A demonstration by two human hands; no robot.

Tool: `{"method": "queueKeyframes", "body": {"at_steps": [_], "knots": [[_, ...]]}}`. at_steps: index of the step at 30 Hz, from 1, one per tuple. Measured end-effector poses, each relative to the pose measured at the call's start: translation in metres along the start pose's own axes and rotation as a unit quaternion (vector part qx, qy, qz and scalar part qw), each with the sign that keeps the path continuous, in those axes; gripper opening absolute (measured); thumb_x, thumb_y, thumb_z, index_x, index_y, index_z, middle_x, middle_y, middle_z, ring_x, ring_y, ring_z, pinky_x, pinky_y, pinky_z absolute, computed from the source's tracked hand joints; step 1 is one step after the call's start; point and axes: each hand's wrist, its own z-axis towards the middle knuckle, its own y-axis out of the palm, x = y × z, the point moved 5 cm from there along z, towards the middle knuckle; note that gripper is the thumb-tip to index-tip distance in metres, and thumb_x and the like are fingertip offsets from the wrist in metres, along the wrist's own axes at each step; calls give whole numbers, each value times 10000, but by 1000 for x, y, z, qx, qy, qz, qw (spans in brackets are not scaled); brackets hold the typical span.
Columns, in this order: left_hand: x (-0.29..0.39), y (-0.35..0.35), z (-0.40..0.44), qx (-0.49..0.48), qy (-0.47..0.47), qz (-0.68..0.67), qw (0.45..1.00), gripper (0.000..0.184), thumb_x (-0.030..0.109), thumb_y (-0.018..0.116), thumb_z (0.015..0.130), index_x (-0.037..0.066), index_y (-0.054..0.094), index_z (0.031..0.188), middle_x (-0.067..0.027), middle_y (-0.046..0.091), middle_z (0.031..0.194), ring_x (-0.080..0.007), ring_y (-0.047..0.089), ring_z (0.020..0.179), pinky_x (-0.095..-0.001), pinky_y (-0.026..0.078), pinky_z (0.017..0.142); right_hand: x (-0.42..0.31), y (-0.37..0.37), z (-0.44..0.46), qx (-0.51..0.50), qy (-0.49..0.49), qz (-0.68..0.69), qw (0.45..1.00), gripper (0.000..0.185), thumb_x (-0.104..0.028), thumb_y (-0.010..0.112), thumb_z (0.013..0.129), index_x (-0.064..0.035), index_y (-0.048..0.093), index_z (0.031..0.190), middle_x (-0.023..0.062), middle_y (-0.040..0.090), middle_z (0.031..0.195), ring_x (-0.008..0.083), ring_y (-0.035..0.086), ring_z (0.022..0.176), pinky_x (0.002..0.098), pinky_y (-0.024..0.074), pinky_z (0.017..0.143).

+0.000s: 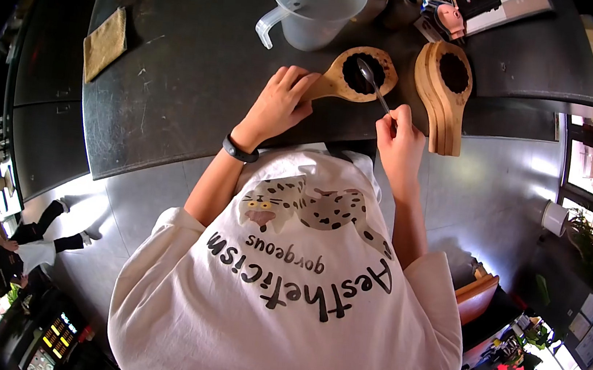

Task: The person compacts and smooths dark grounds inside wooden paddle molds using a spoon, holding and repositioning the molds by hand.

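Observation:
A wooden mold with a handle lies on the dark table, its scalloped round hollow facing up and dark inside. My left hand, with a black band on the wrist, is closed around the end of its handle. Between the fingers of my right hand is a spoon, whose bowl is in the mold's hollow. Whether the hollow holds anything is hard to make out. Right of my right hand is a stack of similar wooden molds, handles pointing toward me.
Behind the mold stands a translucent measuring jug. Dark round containers, a small pink figure and papers are at the back right. A folded brown cloth lies at the left. Another person is far off at the lower left.

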Motion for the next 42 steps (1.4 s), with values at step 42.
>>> {"method": "queueKeyframes", "body": {"at_steps": [42], "knots": [[-2, 2, 0, -9, -6, -9, 1000, 578, 34, 665, 749, 36, 516, 1308, -141, 517, 1169, -328, 506, 1050, -400, 450, 941, 13, -11, -34, 47, 52, 22, 997, 167, 9, 640, 851, -39, 488, 905, 104, 627, 666, 267, 654, 574, 334, 511, 527]]}}
